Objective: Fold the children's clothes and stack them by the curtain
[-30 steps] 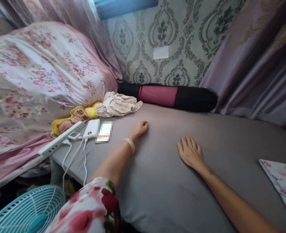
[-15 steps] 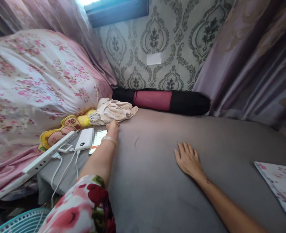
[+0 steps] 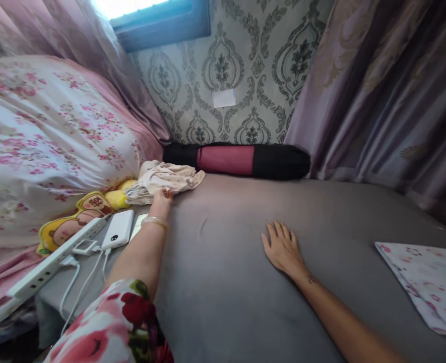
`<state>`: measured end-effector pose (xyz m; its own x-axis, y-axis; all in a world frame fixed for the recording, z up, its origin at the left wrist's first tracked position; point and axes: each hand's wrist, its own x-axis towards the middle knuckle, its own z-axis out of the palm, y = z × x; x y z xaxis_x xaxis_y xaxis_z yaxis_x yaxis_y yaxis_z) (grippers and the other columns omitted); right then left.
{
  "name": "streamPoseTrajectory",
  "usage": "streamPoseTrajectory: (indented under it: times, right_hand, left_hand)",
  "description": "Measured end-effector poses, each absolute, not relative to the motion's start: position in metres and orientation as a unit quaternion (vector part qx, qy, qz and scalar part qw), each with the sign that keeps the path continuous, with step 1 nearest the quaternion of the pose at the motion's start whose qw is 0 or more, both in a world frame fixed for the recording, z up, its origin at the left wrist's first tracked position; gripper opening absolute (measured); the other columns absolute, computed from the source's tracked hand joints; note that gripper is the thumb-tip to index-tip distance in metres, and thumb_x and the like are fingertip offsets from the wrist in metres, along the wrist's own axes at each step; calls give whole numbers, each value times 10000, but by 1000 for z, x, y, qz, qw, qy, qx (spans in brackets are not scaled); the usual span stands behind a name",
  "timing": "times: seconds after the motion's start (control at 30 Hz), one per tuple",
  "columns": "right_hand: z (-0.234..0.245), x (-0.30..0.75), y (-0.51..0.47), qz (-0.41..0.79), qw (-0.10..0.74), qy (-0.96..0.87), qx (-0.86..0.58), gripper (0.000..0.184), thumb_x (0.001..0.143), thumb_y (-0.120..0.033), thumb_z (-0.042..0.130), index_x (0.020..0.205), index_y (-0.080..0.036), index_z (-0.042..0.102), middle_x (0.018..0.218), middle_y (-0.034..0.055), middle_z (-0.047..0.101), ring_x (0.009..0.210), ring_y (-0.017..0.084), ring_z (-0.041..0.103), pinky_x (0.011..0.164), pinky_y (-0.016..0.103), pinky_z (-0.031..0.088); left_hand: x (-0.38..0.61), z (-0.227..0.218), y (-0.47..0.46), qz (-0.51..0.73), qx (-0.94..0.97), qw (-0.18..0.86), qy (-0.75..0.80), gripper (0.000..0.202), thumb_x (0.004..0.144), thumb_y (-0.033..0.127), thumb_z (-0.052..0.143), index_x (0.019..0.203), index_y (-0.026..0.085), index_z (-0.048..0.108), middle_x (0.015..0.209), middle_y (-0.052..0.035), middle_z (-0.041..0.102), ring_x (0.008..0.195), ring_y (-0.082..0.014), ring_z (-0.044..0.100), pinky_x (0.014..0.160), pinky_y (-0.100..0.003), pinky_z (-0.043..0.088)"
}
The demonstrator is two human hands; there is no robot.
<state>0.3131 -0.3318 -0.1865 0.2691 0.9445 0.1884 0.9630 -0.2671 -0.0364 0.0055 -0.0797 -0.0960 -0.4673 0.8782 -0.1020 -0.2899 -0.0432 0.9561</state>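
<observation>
My left hand (image 3: 163, 195) reaches forward to a crumpled cream cloth (image 3: 170, 176) that lies on the grey sheet (image 3: 215, 262). Its fingers are curled at the near edge of the cloth and look closed on it; the fingertips are partly hidden. A pale bangle (image 3: 156, 221) circles that wrist. My right hand (image 3: 283, 248) rests palm down on the sheet with its fingers spread, holding nothing. Beside my left forearm lie a white power bank (image 3: 120, 227) with a cable plugged in and a phone (image 3: 137, 224), mostly covered by the arm.
Along the left run a white power strip (image 3: 56, 259) with cables and yellow plush cushions (image 3: 71, 227), below a floral-covered heap (image 3: 56, 126). A black and maroon roll (image 3: 226, 160) lies against the wall. At right is a folded floral cloth (image 3: 427, 282); curtains (image 3: 351, 101) hang behind.
The view has turned slightly to the right, so everything sits further left. My left hand stays at the cloth, and my right hand remains flat on the sheet.
</observation>
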Motion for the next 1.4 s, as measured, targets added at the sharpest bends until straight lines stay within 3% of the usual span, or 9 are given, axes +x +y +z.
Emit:
streamPoseTrajectory:
  times: [0.07,0.17,0.47,0.57,0.73,0.93,1.1,1.23,1.4]
  right_hand:
    - [-188,313,-332,-71,78,-603,-791,559,972,-419,282,1409,-129,474,1489,157,405,1376,321,329,1114,497,239]
    - [-189,313,-331,-75,93,-604,-788,544,974,-408,299,1398,-123,485,1478,164,417,1371,326,335,1110,505,237]
    - [-195,319,-332,-55,197,-618,-759,504,942,-360,385,1356,-104,515,1432,197,459,1344,328,385,1096,512,289]
    - [-192,322,-332,-41,278,-649,-707,466,912,-287,420,1340,-133,523,1434,171,455,1309,275,441,1079,440,361]
    - [-186,324,-329,-26,409,-654,-635,442,864,-225,466,1294,-173,554,1476,148,382,1362,259,377,1104,430,364]
    - [-182,331,-327,4,498,-623,-603,464,837,-171,460,1293,-200,541,1315,121,550,1265,232,492,1085,423,392]
    - [-168,340,-327,-17,564,-559,-608,233,863,-213,482,1027,-212,646,1094,92,661,1068,217,606,971,379,457]
    - [-153,349,-329,22,621,-492,-609,114,844,-317,562,855,-209,597,858,40,646,821,186,614,795,333,484]
    - [-127,358,-334,120,691,-409,-584,253,749,-404,682,841,-226,527,744,-34,559,611,120,502,586,248,420]
  left_hand:
    - [17,-88,-75,649,254,482,531,51,836,113,554,803,146,574,673,10,544,614,-100,550,560,-210,461]
    - [44,-80,-77,629,256,539,499,135,707,102,629,671,162,514,562,46,482,516,-79,496,496,-180,395]
    - [153,-104,-148,589,405,607,347,283,530,221,791,739,164,609,738,26,622,685,-94,573,649,-213,429]
    - [184,-115,-180,552,431,646,305,335,535,294,811,784,147,642,769,-1,645,727,-120,592,717,-252,458]
    - [224,-115,-236,503,484,668,258,295,620,330,782,810,138,664,750,-13,655,698,-129,597,701,-263,467]
    - [229,-116,-263,422,615,622,236,136,704,189,639,813,138,701,827,-56,711,820,-189,642,783,-292,482]
    - [206,-142,-241,390,735,483,275,269,709,105,508,872,155,716,876,-54,730,871,-216,651,806,-319,490]
    - [188,-160,-227,358,775,354,383,278,705,104,482,818,174,726,778,-29,718,746,-188,639,712,-290,476]
    - [181,-163,-225,398,773,279,408,212,695,93,482,741,197,661,715,-3,656,709,-163,600,677,-266,451]
